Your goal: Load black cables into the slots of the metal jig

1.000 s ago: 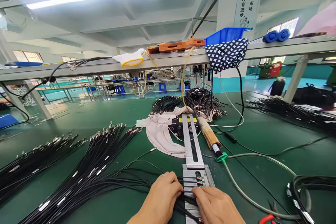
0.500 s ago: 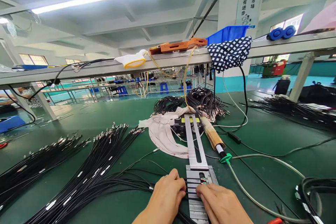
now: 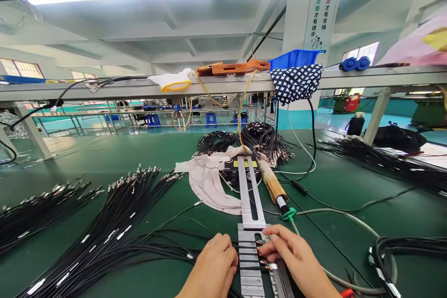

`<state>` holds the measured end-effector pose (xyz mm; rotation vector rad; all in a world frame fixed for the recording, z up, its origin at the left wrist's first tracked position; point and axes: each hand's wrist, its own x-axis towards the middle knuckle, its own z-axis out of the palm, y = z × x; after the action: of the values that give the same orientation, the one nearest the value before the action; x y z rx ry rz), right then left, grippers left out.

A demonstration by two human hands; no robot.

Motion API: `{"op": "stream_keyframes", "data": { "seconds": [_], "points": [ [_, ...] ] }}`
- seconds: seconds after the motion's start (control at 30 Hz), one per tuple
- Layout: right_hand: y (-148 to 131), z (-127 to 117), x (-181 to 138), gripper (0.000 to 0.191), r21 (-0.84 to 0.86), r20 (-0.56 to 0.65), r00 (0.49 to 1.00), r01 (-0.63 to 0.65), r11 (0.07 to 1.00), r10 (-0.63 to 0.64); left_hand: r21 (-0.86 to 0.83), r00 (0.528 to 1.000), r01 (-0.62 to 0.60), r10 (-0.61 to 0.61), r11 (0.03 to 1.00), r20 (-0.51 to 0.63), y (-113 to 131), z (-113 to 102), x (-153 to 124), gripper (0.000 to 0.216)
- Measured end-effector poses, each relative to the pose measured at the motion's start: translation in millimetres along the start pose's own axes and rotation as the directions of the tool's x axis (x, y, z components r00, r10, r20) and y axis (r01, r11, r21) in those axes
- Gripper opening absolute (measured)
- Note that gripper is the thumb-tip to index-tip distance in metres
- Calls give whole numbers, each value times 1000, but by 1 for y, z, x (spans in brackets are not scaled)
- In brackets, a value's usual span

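A grooved metal fixture with a long slotted bar lies on the green bench in front of me. Several thin black cables run from the left into its grooves. My left hand is curled over the cables at the fixture's left edge, pressing them down. My right hand rests on the fixture's right side, fingertips pinched at a cable end with a small red-marked connector.
Fans of black cables cover the left bench; more bundles lie at the back and right. A soldering iron with green collar, a cloth and a grey hose lie nearby. An overhead shelf spans the bench.
My right hand has shifted forward and up along the fixture's right side, fingers now at the connector. The left hand stays on the cables. The camera tilted slightly.
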<state>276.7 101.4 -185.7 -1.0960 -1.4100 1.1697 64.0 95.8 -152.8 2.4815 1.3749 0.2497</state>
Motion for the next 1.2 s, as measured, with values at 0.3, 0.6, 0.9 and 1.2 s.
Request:
{"op": "stream_keyframes", "data": {
  "seconds": [0.3, 0.6, 0.9, 1.2],
  "points": [
    [3, -6, 3, 67, 85, -132, 991, -20, 996, 31, 82, 997, 23, -29, 996, 73, 11, 1, 5, 22],
    [1, -5, 1, 59, -78, -122, 992, 18, 997, -27, -52, 1000, 17, -17, 998, -1, 4, -4, 2, 16],
    [3, -9, 2, 62, -66, -167, 985, 32, 997, -42, 1, 999, -12, 12, 1000, 30, 9, -7, 0, 20],
    [-5, -9, 0, 55, -92, -177, 983, 35, 995, -51, 174, 998, 19, -28, 985, 49, 9, 4, 4, 25]
  ]
}}
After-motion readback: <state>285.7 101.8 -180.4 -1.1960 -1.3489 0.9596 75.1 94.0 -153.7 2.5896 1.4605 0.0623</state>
